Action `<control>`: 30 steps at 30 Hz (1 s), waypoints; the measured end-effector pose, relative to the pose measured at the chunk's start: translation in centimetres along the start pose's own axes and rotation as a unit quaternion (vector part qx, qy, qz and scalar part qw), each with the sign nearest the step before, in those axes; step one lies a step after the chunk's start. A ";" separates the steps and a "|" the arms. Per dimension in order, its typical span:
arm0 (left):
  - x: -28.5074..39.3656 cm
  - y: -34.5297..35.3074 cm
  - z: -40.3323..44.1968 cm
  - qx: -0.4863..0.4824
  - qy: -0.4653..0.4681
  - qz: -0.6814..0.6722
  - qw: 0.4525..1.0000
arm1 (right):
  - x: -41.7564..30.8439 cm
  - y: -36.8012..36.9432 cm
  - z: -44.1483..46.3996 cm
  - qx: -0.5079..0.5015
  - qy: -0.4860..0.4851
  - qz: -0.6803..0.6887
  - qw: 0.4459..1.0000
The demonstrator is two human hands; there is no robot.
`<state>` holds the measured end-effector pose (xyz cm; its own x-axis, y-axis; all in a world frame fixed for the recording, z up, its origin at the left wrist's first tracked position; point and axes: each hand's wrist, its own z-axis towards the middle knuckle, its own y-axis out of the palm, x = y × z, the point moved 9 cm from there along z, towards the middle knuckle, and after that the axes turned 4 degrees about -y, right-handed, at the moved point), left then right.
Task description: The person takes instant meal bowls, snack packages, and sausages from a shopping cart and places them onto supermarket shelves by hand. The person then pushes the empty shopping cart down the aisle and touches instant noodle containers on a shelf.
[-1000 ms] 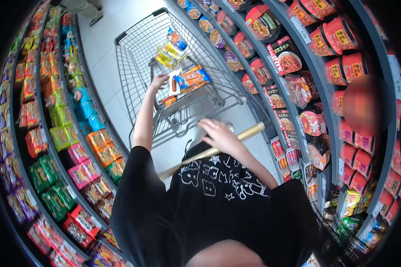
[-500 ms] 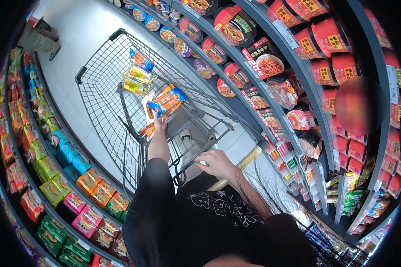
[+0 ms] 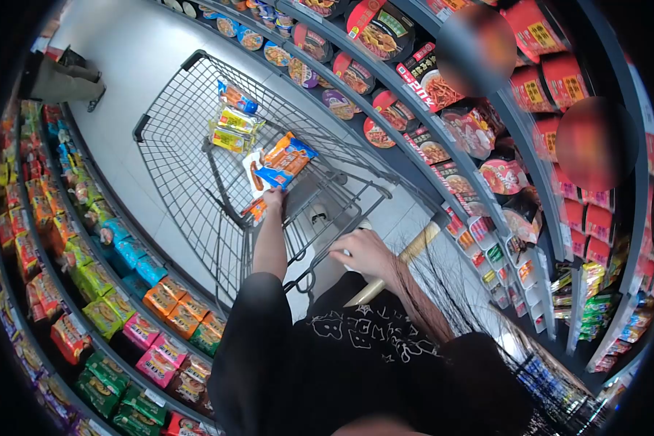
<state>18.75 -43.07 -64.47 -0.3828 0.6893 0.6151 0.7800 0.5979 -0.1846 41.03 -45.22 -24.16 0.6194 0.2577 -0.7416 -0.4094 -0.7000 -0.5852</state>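
My left hand [image 3: 272, 196] reaches into the wire shopping cart [image 3: 189, 163]. Its fingers are closed at the lower end of an orange and blue snack pack [image 3: 289, 161], which looks like sausages. A white and orange pack [image 3: 255, 173] lies beside and partly under it. Farther inside the cart are yellow packs [image 3: 234, 129] and another blue and orange pack [image 3: 237, 97]. My right hand [image 3: 362, 251] hovers by the cart's near end, thumb apart from the fingers and nothing visible in it. Its forearm crosses over a pale yellow bar [image 3: 418, 243].
Shelves of bagged noodles [image 3: 163, 305] curve along the left. On the right, shelves hold instant-food bowls [image 3: 381, 29] and red packs [image 3: 541, 87]. A person's legs [image 3: 69, 80] show on the aisle floor [image 3: 123, 43] at the far left.
The orange and blue pack has turned and shifted slightly right under my left hand. My right hand has shifted right, its thumb more apart. The whole view has swung slightly.
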 end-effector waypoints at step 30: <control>-10.0 -13.8 -40.9 -0.035 0.118 -0.010 0.992 | 6.5 4.6 -31.1 0.094 -0.078 -0.045 0.991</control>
<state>32.07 -74.93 -36.75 -0.2785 0.5568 0.7826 0.8093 0.5749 -0.1210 64.00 -67.50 -21.44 0.5537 0.4244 -0.7164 -0.4832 -0.5369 -0.6915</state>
